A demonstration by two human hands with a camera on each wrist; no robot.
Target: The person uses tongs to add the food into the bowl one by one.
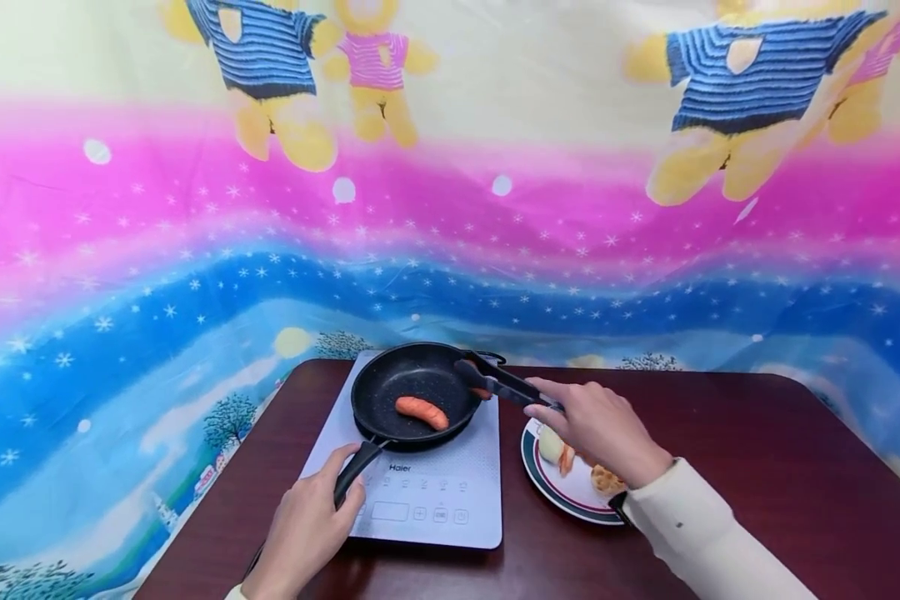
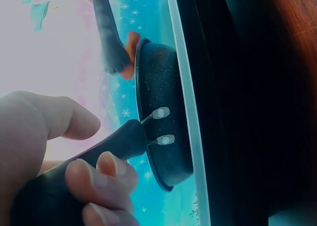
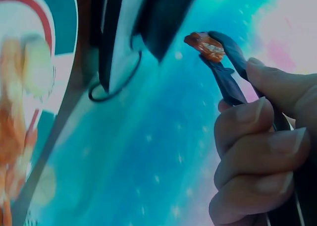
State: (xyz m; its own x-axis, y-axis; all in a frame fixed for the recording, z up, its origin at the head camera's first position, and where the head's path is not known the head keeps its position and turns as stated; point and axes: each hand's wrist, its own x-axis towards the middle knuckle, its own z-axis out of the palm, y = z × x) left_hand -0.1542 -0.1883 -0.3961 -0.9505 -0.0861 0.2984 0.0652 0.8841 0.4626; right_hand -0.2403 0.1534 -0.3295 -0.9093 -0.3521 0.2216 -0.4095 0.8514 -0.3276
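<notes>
Nearest, at left, the left hand [image 1: 307, 510] grips the handle [image 1: 355, 475] of a pan [image 1: 387, 377] on the cooktop [image 1: 478, 467]; one sausage [image 1: 422, 412] lies inside. At right, the right hand [image 1: 603, 425] holds tongs [image 1: 513, 387] pinching another sausage piece [image 3: 212, 46] by the pan's right rim, beyond the plate [image 1: 537, 477].

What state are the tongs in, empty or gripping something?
Gripping: the right wrist view shows the tongs with a reddish food piece pinched between their tips.

Through the head camera I see a glossy, dark red-brown counter [image 1: 765, 467] with rounded far corners. Directly on it I make out a pale Haier cooktop [image 1: 480, 479] and, just to its right, a plate [image 1: 567, 492] banded in green and red.
</notes>
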